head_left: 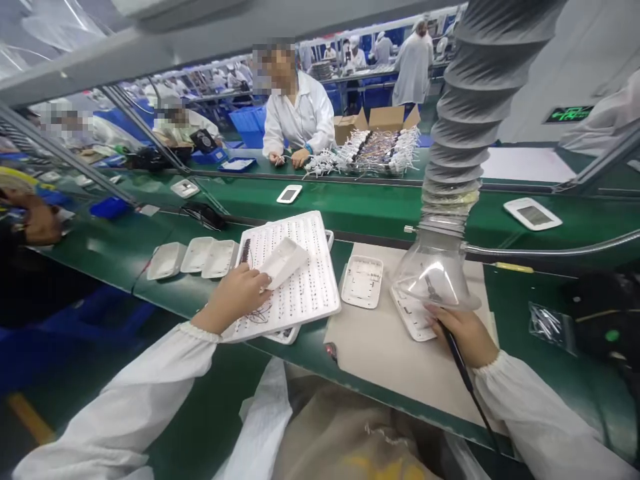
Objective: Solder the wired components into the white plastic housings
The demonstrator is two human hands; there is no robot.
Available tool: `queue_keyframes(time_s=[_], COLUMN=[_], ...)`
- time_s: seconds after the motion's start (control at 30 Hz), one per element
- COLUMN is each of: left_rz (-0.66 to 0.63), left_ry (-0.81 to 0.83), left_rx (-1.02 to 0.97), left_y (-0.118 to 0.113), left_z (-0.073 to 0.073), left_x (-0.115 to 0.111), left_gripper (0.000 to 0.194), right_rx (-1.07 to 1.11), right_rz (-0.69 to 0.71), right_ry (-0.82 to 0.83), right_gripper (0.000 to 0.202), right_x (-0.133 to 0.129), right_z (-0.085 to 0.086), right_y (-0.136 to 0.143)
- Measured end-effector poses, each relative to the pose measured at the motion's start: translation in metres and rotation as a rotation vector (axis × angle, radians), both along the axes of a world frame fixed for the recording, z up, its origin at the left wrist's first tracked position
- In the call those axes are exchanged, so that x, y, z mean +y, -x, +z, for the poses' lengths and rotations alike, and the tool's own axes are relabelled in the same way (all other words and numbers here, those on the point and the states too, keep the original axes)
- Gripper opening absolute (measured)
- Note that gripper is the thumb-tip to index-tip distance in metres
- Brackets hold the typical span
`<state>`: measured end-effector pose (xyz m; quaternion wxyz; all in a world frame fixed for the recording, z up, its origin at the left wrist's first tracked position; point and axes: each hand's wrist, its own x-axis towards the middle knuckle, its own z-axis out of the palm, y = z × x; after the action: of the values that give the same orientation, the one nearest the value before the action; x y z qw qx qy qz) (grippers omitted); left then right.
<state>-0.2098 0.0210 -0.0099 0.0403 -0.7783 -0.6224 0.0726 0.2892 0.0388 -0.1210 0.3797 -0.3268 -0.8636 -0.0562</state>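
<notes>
My left hand [240, 297] is closed on the near end of a small white open box [289, 261], tilted over a white tray [313, 293] with rows of tiny dark parts. A few dark wires lie on the tray close to my wrist. Beneath a clear fume hood [440, 270], my right hand [467, 337] grips a soldering iron [456, 352] by its black handle, the cord trailing toward me. The iron's tip is hard to make out through the hood. Beside my right fingers lies a white plastic housing [411, 319]; another housing [363, 281] rests to its left.
A beige mat [370, 353] covers the bench here. White shells [167, 260] stand left of the tray. A grey duct [460, 113] descends to the hood. White devices with screens [533, 213] sit on the green line, and a co-worker [300, 113] sits opposite near bundled wires.
</notes>
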Motion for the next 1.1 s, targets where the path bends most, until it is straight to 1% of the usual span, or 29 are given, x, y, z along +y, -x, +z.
queue_keyframes(time_s=[0.07,0.13,0.2,0.23,0.3,0.33,0.37,0.4,0.43,0.5,0.53,0.57,0.63,0.67,0.73,0.8,0.83,0.9,0.97,1.1], left_rz=[0.051,0.109,0.175,0.205,0.247,0.252,0.235,0.186,0.102,-0.12,-0.211,-0.266,-0.299,-0.299,-0.286,-0.228,-0.189,-0.152,-0.185,-0.3], left_ry=[0.107,0.221,0.269,0.264,0.223,0.194,0.17,0.154,0.159,0.251,0.333,0.419,0.554,0.578,0.546,0.437,0.374,0.247,0.141,-0.033], left_rx=[-0.075,-0.159,-0.213,-0.23,-0.267,-0.305,-0.362,-0.437,-0.524,-0.711,-0.796,-0.868,-0.973,-1.015,-1.093,-1.152,-1.152,-1.097,-1.015,-0.865], left_y=[0.013,0.026,0.033,0.032,0.019,0.006,-0.01,-0.03,-0.052,-0.099,-0.122,-0.143,-0.181,-0.196,-0.219,-0.235,-0.241,-0.249,-0.253,-0.26], left_z=[0.007,0.019,0.034,0.041,0.054,0.059,0.063,0.064,0.064,0.057,0.05,0.041,0.018,0.006,-0.019,-0.04,-0.047,-0.057,-0.061,-0.063], left_x=[-0.002,0.002,0.013,0.019,0.03,0.033,0.034,0.033,0.03,0.019,0.011,0.003,-0.012,-0.018,-0.026,-0.027,-0.025,-0.02,-0.015,-0.008], left_gripper=[0.038,0.048,0.055,0.056,0.054,0.051,0.048,0.043,0.037,0.026,0.022,0.019,0.014,0.013,0.015,0.016,0.015,0.015,0.015,0.018], right_rx=[-0.016,-0.033,-0.031,-0.026,-0.009,0.0,0.01,0.022,0.033,0.049,0.052,0.053,0.052,0.052,0.051,0.049,0.048,0.049,0.057,0.07], right_rz=[-0.017,-0.028,-0.032,-0.035,-0.05,-0.059,-0.065,-0.067,-0.067,-0.065,-0.068,-0.072,-0.079,-0.079,-0.074,-0.063,-0.058,-0.049,-0.043,-0.036], right_ry=[0.001,0.017,0.02,0.015,0.001,0.002,0.005,0.007,0.009,0.009,0.01,0.015,0.037,0.05,0.078,0.1,0.108,0.12,0.129,0.143], right_gripper=[0.023,0.023,0.023,0.023,0.025,0.025,0.025,0.025,0.024,0.024,0.024,0.025,0.026,0.027,0.026,0.022,0.021,0.018,0.017,0.017], right_x=[0.002,0.005,0.007,0.007,0.007,0.006,0.005,0.004,0.003,0.002,0.002,0.002,0.002,0.002,0.0,-0.003,-0.005,-0.009,-0.012,-0.014], right_z=[0.002,0.002,0.0,0.0,-0.001,-0.001,0.0,0.001,0.002,0.004,0.005,0.005,0.005,0.004,0.003,0.002,0.002,0.002,0.003,0.005], right_y=[0.002,0.001,0.0,-0.001,-0.002,-0.002,-0.002,-0.002,-0.001,-0.001,-0.002,-0.002,-0.003,-0.003,-0.004,-0.004,-0.004,-0.003,-0.001,0.002])
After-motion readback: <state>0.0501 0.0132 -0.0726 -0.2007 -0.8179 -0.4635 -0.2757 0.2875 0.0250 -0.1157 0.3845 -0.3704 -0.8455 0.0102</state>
